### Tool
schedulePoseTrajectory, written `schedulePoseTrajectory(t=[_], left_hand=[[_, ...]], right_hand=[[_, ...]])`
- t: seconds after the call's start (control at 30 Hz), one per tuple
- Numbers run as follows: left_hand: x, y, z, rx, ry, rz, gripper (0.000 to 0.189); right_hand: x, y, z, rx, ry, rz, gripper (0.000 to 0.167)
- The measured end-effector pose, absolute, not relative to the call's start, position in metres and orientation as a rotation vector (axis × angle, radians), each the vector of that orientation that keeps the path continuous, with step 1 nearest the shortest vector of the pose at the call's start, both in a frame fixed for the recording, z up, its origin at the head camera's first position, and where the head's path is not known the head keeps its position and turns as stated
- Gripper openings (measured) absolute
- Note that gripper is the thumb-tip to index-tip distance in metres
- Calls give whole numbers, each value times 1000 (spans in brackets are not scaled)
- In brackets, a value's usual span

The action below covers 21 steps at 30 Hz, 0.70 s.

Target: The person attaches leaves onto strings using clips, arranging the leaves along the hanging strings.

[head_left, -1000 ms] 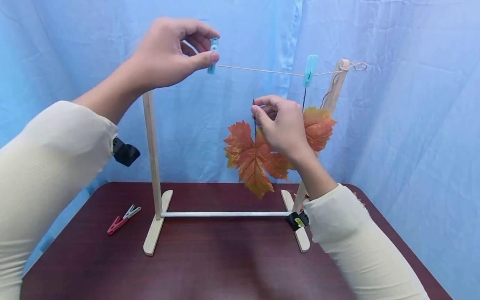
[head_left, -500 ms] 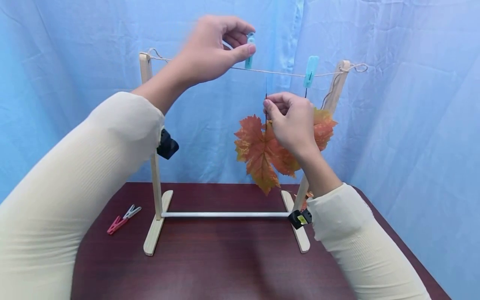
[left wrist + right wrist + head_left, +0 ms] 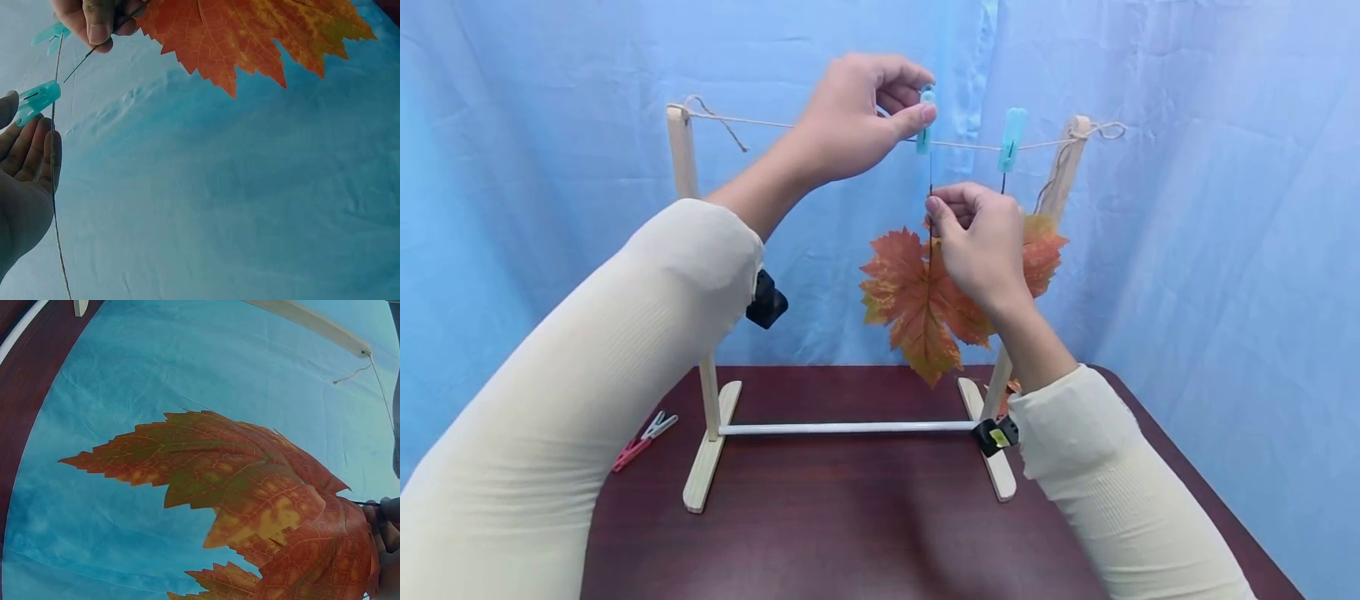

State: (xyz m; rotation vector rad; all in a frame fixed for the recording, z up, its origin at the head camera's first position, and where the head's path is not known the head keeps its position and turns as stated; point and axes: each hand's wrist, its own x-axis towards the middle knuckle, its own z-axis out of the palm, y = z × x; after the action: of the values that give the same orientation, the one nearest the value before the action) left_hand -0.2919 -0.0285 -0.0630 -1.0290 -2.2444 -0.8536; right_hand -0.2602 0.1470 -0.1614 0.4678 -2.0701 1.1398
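Note:
My left hand [image 3: 853,121] pinches a light-blue clothespin [image 3: 923,138] between thumb and fingers at the string [image 3: 745,122]. In the left wrist view this clothespin [image 3: 41,100] has its nose at the string; whether it is clamped there I cannot tell. Just below, my right hand [image 3: 987,246] pinches the dark stem of an orange artificial maple leaf [image 3: 913,292]. The stem's thin tip [image 3: 74,70] points up close to the clothespin. A second light-blue clothespin [image 3: 1012,140] on the string holds another orange leaf [image 3: 1043,250], partly hidden behind my right hand.
A wooden stand with a left post [image 3: 682,154], a right post [image 3: 1063,179] and a white crossbar [image 3: 850,428] carries the string over the dark red table [image 3: 820,517]. A pink clothespin [image 3: 632,452] and a white clothespin [image 3: 659,425] lie at the left. Blue curtains [image 3: 1210,208] hang behind.
My left hand has moved right along the string with its clothespin, then slightly down, to above the leaf's stem. My right hand has shifted a little right and up with the leaf.

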Motion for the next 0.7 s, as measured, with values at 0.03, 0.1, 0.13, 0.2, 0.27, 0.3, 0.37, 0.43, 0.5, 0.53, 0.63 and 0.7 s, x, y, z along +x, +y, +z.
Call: schedulePoseTrajectory(t=[0.03, 0.1, 0.13, 0.2, 0.27, 0.3, 0.37, 0.43, 0.5, 0.53, 0.63, 0.7], left_hand=[[-292, -27, -63, -1019, -2248, -866, 44], [-293, -25, -62, -1000, -2254, -907, 43], [-293, -24, -62, -988, -2257, -933, 43], [-293, -22, -61, -952, -2264, -989, 42], [-293, -19, -59, -911, -2269, -1047, 41], [-294, -18, -59, -893, -2268, -1065, 41], [-294, -16, -57, -867, -2256, -1081, 40], [-295, -14, -56, -858, -2236, -1088, 39], [-295, -12, -56, -860, -2218, -1084, 37], [-296, -11, -56, -863, -2214, -1080, 37], [-297, -10, -57, -872, -2224, -1075, 36], [-297, -9, -58, -871, -2245, -1068, 36]], right_hand=[[-260, 147, -162, 469, -2070, 1137, 22], [-260, 148, -162, 469, -2068, 1131, 22], [-259, 148, -163, 469, -2068, 1128, 21], [-259, 148, -163, 473, -2067, 1120, 21], [-258, 149, -164, 474, -2071, 1116, 21], [-258, 149, -164, 475, -2073, 1110, 21], [-258, 150, -165, 475, -2073, 1111, 21], [-258, 151, -165, 470, -2073, 1114, 21], [-259, 151, -166, 465, -2072, 1118, 21], [-259, 151, -166, 463, -2072, 1120, 21], [-260, 152, -166, 454, -2076, 1123, 21], [-260, 152, -167, 456, -2077, 1126, 21]])
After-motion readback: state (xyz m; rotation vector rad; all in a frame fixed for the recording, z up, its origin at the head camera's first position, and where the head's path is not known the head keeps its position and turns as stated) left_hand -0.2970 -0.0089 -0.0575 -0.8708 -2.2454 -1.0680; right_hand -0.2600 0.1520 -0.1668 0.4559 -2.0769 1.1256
